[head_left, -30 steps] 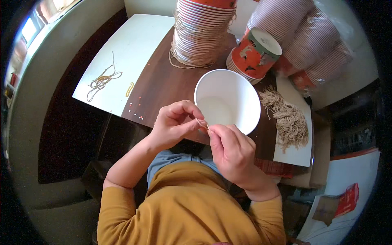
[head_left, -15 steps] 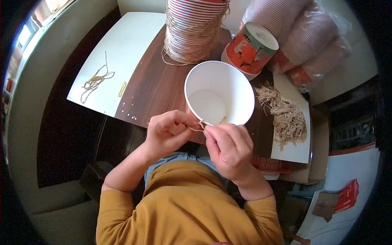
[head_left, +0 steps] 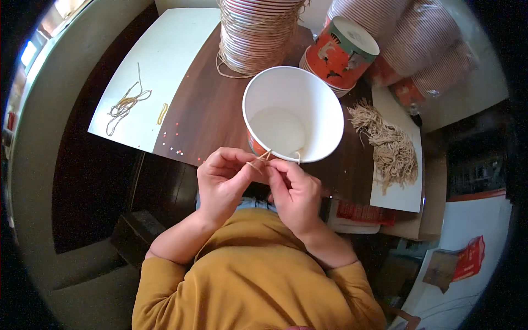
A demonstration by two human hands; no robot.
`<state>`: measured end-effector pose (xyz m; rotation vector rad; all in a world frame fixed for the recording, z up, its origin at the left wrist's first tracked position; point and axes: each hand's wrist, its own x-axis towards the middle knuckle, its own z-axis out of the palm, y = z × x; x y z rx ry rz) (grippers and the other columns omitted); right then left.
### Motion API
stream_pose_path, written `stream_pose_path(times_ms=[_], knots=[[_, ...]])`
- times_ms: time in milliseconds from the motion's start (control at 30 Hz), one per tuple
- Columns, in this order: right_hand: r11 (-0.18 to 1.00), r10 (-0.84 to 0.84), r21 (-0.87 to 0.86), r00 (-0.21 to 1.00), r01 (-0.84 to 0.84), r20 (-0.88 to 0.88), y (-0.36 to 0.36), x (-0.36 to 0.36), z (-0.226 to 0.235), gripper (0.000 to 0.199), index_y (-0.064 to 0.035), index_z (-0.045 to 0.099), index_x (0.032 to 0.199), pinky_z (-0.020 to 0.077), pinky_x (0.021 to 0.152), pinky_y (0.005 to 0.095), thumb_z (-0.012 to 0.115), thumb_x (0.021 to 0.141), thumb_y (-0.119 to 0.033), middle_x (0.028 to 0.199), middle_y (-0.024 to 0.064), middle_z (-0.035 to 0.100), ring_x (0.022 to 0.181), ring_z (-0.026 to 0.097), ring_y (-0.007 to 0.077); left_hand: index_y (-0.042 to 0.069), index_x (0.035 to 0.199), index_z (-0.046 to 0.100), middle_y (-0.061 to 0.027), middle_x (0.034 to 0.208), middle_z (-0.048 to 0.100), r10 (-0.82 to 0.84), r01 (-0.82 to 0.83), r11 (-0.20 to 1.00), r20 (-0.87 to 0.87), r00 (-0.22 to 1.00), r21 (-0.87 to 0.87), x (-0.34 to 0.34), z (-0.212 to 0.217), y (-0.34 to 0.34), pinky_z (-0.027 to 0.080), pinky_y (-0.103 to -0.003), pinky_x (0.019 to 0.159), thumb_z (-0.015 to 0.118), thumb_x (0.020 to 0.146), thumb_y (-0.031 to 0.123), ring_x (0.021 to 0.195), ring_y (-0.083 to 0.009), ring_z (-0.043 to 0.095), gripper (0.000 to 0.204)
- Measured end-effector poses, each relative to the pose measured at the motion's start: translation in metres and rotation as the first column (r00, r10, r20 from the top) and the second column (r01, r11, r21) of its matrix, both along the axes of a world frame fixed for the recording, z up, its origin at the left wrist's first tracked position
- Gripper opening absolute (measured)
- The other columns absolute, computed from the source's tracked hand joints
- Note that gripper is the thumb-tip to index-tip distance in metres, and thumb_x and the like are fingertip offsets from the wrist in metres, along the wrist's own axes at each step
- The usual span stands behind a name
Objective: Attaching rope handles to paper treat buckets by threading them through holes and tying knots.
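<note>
The thin tan string [head_left: 263, 158] sits at the near rim of the white paper cup [head_left: 293, 114], where both hands meet, and it seems to pass through the cup wall just under the rim. The cup is tilted toward the person, its open mouth facing up, its orange outside only visible at the lower left edge. The left hand [head_left: 223, 184] pinches one end of the string between thumb and forefinger, the fingers closed narrow on it. The right hand [head_left: 294, 192] pinches the other part in the same way, very close beside the left one, so the fingertips almost touch.

To do this step well, I think the two pinches must stay close to the rim and keep the string tight (a slack string slips easily out of a small hole or knot). The cup has no other support than the hands and perhaps the bench [head_left: 206, 104] edge, so a hard pull could bend the paper rim or tip the cup away.

Further out, a tall stack of cups [head_left: 256, 33] wrapped with string stands behind, an orange printed cup [head_left: 338, 52] is beside it, and a pile of cut strings [head_left: 388, 146] lies on a white sheet at the right. Some loose strings [head_left: 125, 105] lie at the left.
</note>
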<state>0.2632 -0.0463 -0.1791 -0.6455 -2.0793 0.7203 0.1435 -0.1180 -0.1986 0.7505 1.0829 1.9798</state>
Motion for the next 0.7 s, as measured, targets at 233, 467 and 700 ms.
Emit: stream_pose_path(times_ms=[233,467,700], knots=[[0.563,-0.095,-0.783,0.921,-0.264,-0.378,-0.003,-0.015,-0.021,0.016,-0.0051,0.067,0.105,0.0388,0.047,0.0186,0.058,0.093,-0.012,0.084,0.0001,0.068,0.055,0.049,0.0025,-0.004,0.094,0.057,-0.0103,0.088,0.067,0.101,-0.102,0.993,-0.023,0.995,-0.061,-0.002,-0.006,-0.001,0.054,-0.026,0.072,0.06,0.086,-0.004,0.076,-0.013,0.065,0.008],[0.38,0.023,-0.785,0.854,-0.489,-0.52,-0.001,-0.034,-0.027,0.023,-0.0017,0.064,0.112,0.0419,0.051,0.019,0.049,0.094,-0.007,0.092,0.0021,0.068,0.059,0.05,0.0039,-0.003,0.088,0.058,-0.0097,0.083,0.067,0.04,-0.032,0.998,0.145,0.989,-0.054,-0.016,-0.001,-0.004,0.055,-0.026,0.069,0.062,0.085,-0.004,0.073,-0.0126,0.065,0.006],[0.508,0.134,-0.779,0.927,-0.368,-0.351,-0.003,-0.031,-0.006,0.025,-0.001,0.067,0.108,0.0437,0.056,0.0203,0.054,0.094,-0.017,0.088,0.002,0.068,0.061,0.05,0.0043,-0.003,0.087,0.059,-0.0085,0.083,0.067,0.154,-0.17,0.972,-0.107,0.982,-0.163,-0.018,0.009,-0.009,0.054,-0.024,0.067,0.066,0.082,-0.004,0.071,-0.0119,0.064,0.009]])
